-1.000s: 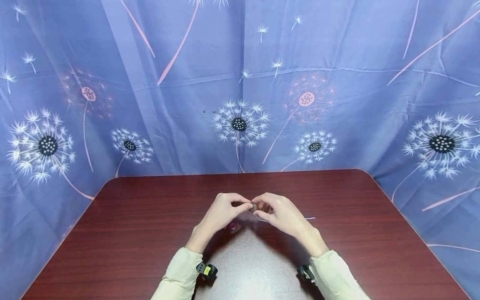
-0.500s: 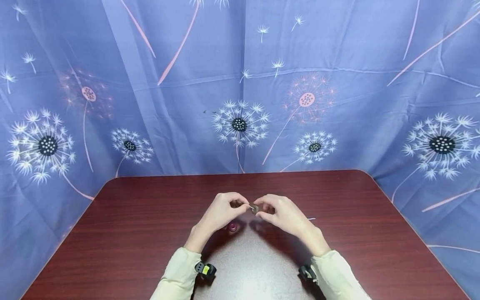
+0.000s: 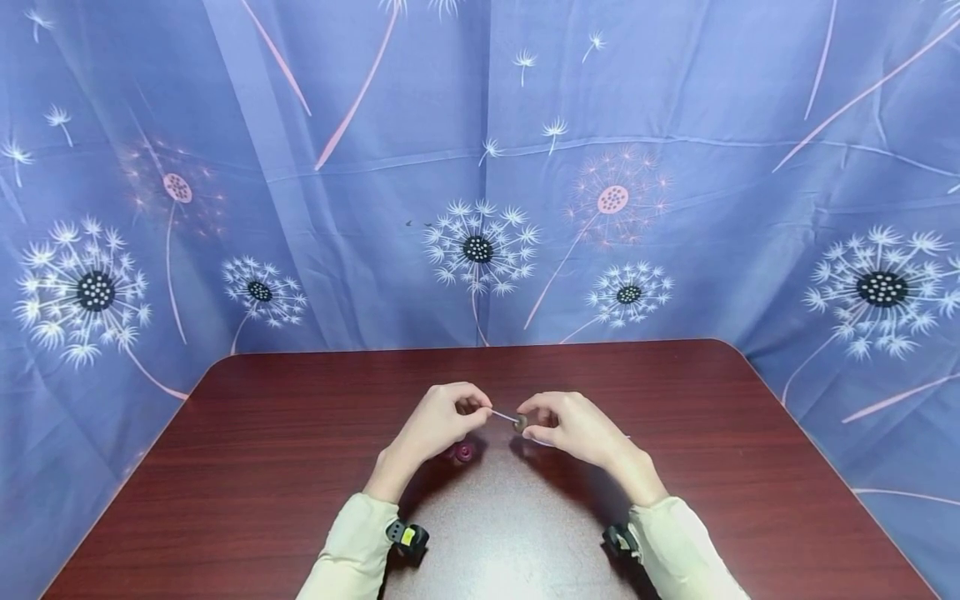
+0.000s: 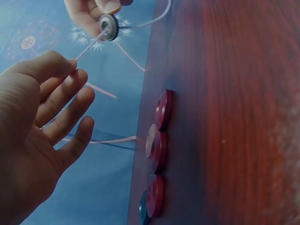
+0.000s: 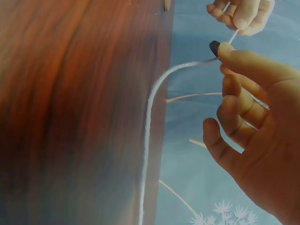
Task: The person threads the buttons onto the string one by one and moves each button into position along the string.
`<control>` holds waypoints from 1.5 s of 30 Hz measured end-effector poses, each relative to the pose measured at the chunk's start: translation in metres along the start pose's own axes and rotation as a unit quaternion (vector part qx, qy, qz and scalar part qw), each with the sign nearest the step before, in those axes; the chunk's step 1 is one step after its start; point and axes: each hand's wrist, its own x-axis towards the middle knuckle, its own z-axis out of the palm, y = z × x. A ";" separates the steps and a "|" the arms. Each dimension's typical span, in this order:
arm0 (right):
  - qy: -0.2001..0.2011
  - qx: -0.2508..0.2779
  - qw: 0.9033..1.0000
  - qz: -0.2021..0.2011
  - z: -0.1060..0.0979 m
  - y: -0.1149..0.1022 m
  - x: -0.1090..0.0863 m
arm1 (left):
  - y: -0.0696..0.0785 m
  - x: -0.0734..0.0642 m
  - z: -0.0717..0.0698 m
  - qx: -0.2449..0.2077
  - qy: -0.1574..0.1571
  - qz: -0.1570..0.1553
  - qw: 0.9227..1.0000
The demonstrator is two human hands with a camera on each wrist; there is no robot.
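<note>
My left hand [image 3: 438,425] pinches a white string [image 4: 88,48] between thumb and forefinger. A grey-brown button [image 4: 108,27] is threaded on the string, its dark edge also visible in the right wrist view. My right hand [image 3: 581,429] holds this button by its edge, with thumb and forefinger. Between the left fingertips and the button the string runs taut. Past the button, the longer tail [image 5: 148,122] curves down and lies along the table. Both hands are above the table, a short distance apart.
Several dark red buttons [image 4: 160,152] sit on the table near the left hand, with a beige button [image 4: 150,140] and a teal button [image 4: 143,209] among them. The dark wood table [image 3: 300,433] ends at a blue dandelion-print curtain [image 3: 360,250].
The hands have drawn apart, the left a little leftward and the right rightward with the button. A length of string now shows between the left fingertips and the button.
</note>
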 end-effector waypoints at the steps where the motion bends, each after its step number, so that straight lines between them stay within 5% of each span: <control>1: -0.005 -0.001 1.000 0.003 0.000 0.001 0.000 | -0.001 0.000 0.000 -0.004 -0.001 -0.003 1.000; 32: -0.072 0.026 0.996 0.055 -0.012 0.037 -0.013 | -0.004 -0.002 -0.009 -0.084 -0.007 -0.040 0.996; 45: -0.076 0.023 0.994 0.072 -0.018 0.048 -0.017 | -0.006 -0.002 -0.011 -0.034 0.006 -0.022 0.999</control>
